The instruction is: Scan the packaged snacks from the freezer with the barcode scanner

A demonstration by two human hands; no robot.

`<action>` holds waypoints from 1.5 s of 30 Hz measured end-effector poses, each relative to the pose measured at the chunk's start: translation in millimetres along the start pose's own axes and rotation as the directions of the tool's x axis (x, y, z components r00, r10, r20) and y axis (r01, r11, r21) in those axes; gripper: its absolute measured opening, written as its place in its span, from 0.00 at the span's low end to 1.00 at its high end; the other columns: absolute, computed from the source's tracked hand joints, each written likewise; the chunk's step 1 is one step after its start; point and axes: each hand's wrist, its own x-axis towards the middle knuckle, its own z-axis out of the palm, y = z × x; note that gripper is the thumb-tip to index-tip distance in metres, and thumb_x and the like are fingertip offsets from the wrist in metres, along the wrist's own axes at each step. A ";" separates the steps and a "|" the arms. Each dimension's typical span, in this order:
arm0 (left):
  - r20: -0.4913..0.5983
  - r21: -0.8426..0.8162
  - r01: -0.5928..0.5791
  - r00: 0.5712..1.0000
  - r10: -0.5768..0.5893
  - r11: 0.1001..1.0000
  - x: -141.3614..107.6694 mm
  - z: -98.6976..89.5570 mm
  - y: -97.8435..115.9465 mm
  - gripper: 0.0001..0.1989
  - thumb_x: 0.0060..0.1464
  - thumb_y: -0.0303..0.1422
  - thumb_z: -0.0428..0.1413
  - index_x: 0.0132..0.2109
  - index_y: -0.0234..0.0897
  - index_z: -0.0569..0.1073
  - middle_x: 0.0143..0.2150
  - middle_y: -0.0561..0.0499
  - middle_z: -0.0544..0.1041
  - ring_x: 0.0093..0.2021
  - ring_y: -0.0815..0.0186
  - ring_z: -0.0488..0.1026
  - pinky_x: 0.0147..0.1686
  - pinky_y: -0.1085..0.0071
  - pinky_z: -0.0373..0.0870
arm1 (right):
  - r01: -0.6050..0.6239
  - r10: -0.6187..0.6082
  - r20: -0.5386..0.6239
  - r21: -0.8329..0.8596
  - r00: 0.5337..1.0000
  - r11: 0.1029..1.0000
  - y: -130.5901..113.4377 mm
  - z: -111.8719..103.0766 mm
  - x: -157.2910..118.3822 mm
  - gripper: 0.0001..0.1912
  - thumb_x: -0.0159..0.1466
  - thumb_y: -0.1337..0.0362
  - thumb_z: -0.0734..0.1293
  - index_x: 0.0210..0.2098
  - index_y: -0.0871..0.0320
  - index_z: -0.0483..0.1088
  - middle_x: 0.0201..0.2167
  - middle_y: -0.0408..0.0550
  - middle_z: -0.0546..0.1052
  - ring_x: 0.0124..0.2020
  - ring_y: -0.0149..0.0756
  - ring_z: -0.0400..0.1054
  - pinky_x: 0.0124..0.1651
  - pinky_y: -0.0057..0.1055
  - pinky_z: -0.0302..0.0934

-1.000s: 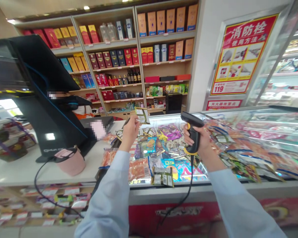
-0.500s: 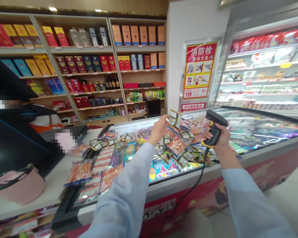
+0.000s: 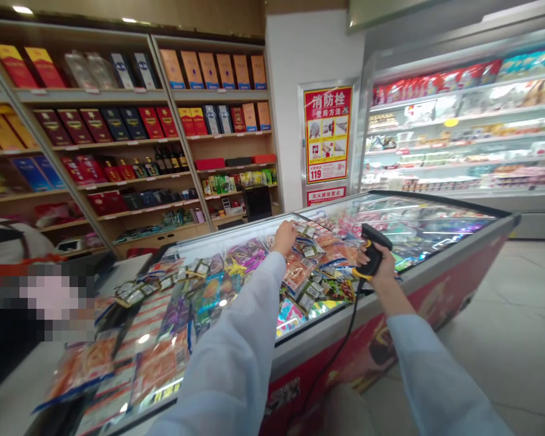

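Note:
My left hand [image 3: 283, 238] reaches across the glass lid of a chest freezer [image 3: 418, 218] and rests at the far end of a spread of flat snack packets [image 3: 306, 278]. Its fingertips lie among the packets, and I cannot tell whether they hold one. My right hand [image 3: 380, 269] grips a black and yellow handheld barcode scanner [image 3: 372, 251] above the freezer's near right part. A black cable [image 3: 340, 348] hangs from the scanner over the freezer's front edge.
Wooden shelves of boxed goods and bottles [image 3: 118, 127] stand behind the freezer. A red and yellow fire hydrant poster [image 3: 327, 134] hangs on the wall. A lit chilled display case [image 3: 463, 127] stands at right. A counter [image 3: 22, 387] with a pixelated patch lies at left.
My left hand has dropped from holding a packet up to the pile on the lid. My right hand and scanner have lowered, and the view has turned, showing more of the freezer and floor.

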 end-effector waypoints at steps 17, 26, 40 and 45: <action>0.117 0.120 -0.007 0.993 -0.007 0.993 -3.7 24.9 5.6 0.18 0.62 0.35 0.47 0.55 0.35 0.73 0.53 0.39 0.73 0.53 0.56 0.68 0.54 0.61 0.63 | -0.123 0.124 -0.004 0.115 0.992 0.986 38.3 -6.9 18.8 0.09 0.50 0.61 0.67 0.29 0.57 0.64 0.22 0.40 0.67 0.15 0.24 0.55 0.14 0.21 0.56; 0.163 0.042 -0.028 0.986 0.021 0.999 -4.8 4.8 -0.9 0.18 0.60 0.30 0.49 0.54 0.35 0.74 0.53 0.42 0.75 0.54 0.60 0.70 0.56 0.65 0.64 | -0.140 0.145 -0.026 0.141 0.989 0.980 46.4 -1.9 10.4 0.08 0.50 0.62 0.67 0.28 0.57 0.64 0.22 0.41 0.66 0.15 0.24 0.55 0.14 0.22 0.55; -0.137 -0.074 0.032 0.990 -0.042 0.997 -37.0 -196.1 -67.9 0.13 0.58 0.30 0.53 0.49 0.33 0.76 0.49 0.44 0.78 0.47 0.65 0.75 0.51 0.70 0.69 | -0.174 0.135 0.207 0.185 0.969 0.967 50.4 126.0 7.7 0.07 0.53 0.64 0.63 0.33 0.56 0.65 0.23 0.41 0.65 0.15 0.22 0.52 0.17 0.23 0.51; -0.265 -0.058 0.121 0.955 -0.132 0.991 -107.4 -264.2 -122.1 0.13 0.58 0.31 0.53 0.48 0.34 0.76 0.48 0.45 0.78 0.45 0.65 0.75 0.50 0.69 0.70 | -0.287 0.213 0.352 0.173 0.911 0.942 100.9 184.7 -1.8 0.08 0.53 0.63 0.66 0.32 0.55 0.64 0.23 0.39 0.66 0.15 0.23 0.53 0.17 0.23 0.56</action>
